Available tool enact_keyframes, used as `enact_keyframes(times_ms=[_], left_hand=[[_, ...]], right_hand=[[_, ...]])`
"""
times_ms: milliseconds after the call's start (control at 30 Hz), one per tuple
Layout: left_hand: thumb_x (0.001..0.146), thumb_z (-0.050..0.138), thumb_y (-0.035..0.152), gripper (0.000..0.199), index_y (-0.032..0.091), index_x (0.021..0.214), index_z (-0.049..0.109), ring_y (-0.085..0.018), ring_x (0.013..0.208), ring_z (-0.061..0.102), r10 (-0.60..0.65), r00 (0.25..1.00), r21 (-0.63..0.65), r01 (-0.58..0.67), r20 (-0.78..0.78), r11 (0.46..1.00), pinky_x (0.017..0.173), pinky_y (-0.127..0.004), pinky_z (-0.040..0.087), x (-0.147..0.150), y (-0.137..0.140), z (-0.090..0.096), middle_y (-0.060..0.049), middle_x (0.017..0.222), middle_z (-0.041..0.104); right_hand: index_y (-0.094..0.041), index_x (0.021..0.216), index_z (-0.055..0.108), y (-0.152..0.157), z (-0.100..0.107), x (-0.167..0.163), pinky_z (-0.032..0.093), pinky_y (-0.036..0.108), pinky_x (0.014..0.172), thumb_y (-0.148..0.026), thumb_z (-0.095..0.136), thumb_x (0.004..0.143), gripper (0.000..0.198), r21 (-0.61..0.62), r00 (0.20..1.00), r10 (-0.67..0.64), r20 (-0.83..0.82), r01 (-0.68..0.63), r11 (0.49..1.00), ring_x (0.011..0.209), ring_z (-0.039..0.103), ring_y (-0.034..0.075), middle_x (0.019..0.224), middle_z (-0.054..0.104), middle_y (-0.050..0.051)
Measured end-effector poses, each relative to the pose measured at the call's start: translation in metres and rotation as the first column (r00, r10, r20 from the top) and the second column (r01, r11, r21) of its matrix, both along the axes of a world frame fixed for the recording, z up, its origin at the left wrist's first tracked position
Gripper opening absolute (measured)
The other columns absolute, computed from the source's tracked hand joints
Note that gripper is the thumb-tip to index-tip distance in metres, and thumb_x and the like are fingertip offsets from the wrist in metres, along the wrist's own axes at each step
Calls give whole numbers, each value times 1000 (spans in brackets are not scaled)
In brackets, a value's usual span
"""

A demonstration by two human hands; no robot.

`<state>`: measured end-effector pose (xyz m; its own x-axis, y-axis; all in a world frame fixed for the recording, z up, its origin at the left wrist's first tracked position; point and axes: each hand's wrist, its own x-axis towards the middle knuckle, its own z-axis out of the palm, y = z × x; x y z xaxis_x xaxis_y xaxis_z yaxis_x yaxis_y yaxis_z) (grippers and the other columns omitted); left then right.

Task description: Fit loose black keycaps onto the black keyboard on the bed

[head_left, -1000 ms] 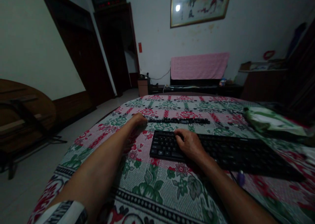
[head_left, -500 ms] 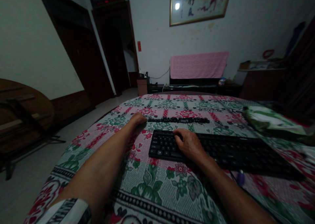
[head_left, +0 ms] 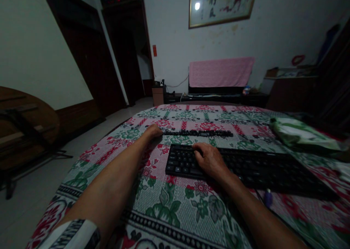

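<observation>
A long black computer keyboard [head_left: 259, 167] lies flat on the flowered tablecloth. My right hand [head_left: 209, 157] rests on its left part, thumb apart from the forefinger, with the fingertips by the keyboard's far edge; the other fingers are hidden. Beyond the keyboard runs a row of small black pieces that look like loose keycaps [head_left: 202, 133]. My left hand [head_left: 153, 131] is at the left end of this row, its fingers bent together and touching the end of the row or close to it. What lies between those fingertips is hidden.
The tablecloth [head_left: 164, 198] covers a large table. A purple object [head_left: 268, 198] and a dark cable lie in front of the keyboard. A green and white bag [head_left: 303, 134] sits at the right. Left of the table, a folded round wooden table [head_left: 30, 121] stands on the floor.
</observation>
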<state>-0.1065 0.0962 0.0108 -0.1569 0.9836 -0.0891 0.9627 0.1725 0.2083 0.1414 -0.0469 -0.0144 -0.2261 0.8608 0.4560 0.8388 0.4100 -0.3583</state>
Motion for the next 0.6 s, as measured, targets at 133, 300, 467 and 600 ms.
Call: enact_keyframes(times_ms=[133,300,467,600], left_hand=[[65,60,30,24,13,81,69,-21,78,65,23,999,15,-22,-42,1000,60,-19,46,-2,3,-2,-11,78,69],[67,59,34,33,12,90,68,-24,88,65,41,997,62,-37,-62,997,63,-21,46,-1,0,-3,-16,94,69],[65,62,35,36,12,92,68,-26,94,63,56,997,84,-52,-45,995,68,-21,46,5,-7,-2,-18,99,67],[65,63,34,35,12,91,68,-27,98,62,57,998,86,-57,-6,995,70,-21,46,7,-9,0,-18,103,66]], right_hand=[[-18,96,63,1,-1,0,41,29,87,-16,48,78,23,0,1000,6,-9,-6,1000,93,59,18,97,66,5],[-17,96,63,0,1,0,41,29,87,-17,48,79,24,-4,1000,9,-8,-9,1000,94,58,18,97,66,5],[-18,97,63,-1,1,0,41,29,88,-17,47,79,24,-9,1000,12,-3,-12,1000,95,58,18,99,66,5],[-18,98,63,-1,0,0,40,30,89,-17,47,80,24,-15,1000,10,-5,-10,1000,95,58,18,99,66,6]])
